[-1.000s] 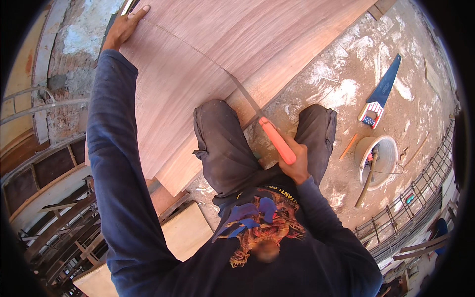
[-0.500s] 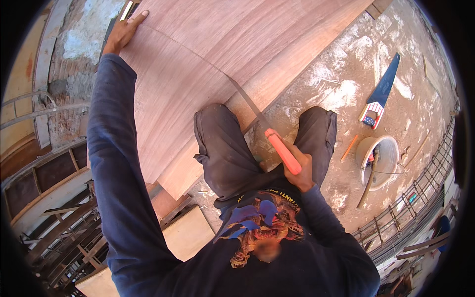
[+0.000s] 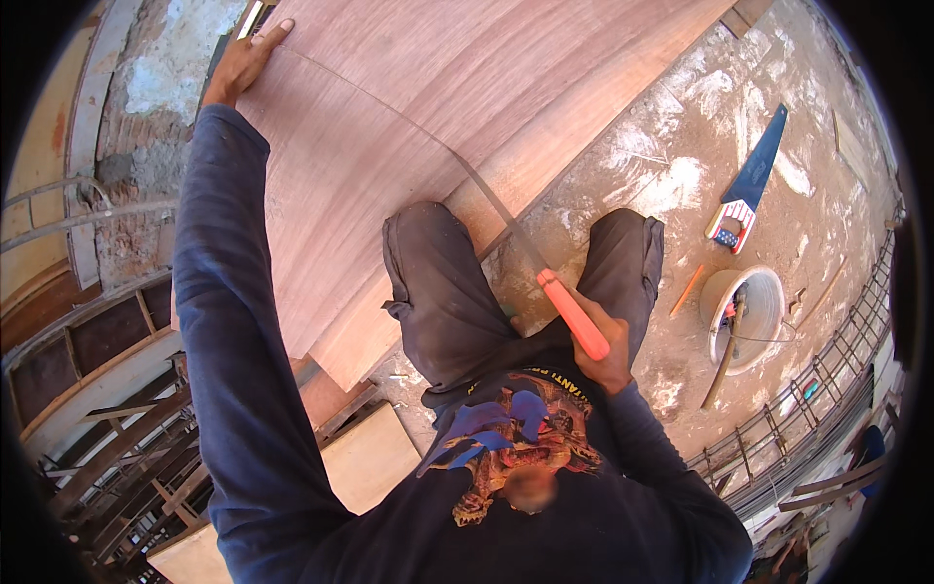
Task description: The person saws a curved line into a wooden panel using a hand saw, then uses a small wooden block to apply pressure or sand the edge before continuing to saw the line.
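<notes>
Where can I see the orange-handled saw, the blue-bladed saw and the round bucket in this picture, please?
Orange-handled saw (image 3: 564, 301): head view, on its handle.
Blue-bladed saw (image 3: 753, 182): head view, on its blade.
Round bucket (image 3: 766, 310): head view, on its bare inner wall.

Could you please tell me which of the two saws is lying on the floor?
The blue-bladed saw, just beyond the bucket; the orange-handled saw is instead held in the right hand.
</notes>
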A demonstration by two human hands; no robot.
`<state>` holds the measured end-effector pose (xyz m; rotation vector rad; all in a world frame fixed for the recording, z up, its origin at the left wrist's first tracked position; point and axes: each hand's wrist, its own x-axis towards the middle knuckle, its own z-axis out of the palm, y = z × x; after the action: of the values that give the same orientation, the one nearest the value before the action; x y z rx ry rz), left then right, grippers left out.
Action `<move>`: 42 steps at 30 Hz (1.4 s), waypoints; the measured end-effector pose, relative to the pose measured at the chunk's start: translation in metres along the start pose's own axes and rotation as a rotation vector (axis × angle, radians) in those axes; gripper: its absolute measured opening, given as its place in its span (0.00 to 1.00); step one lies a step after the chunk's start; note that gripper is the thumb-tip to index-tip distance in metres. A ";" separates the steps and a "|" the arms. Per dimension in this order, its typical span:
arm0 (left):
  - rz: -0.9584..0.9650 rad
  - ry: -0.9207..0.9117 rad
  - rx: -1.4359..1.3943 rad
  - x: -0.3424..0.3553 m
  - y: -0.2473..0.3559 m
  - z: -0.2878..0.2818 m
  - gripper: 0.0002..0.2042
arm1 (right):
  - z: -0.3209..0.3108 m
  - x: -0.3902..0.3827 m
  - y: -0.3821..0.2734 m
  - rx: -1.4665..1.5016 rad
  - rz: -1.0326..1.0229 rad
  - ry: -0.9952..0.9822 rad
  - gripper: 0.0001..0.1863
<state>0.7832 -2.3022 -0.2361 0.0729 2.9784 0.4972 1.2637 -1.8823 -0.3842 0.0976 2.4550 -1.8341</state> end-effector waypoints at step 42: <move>-0.038 0.077 0.068 -0.032 0.025 -0.001 0.43 | -0.002 -0.012 0.011 -0.040 -0.005 0.008 0.25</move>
<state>0.8153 -2.2808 -0.2230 0.0035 3.0656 0.4040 1.2764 -1.8772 -0.3932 0.0964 2.4979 -1.7884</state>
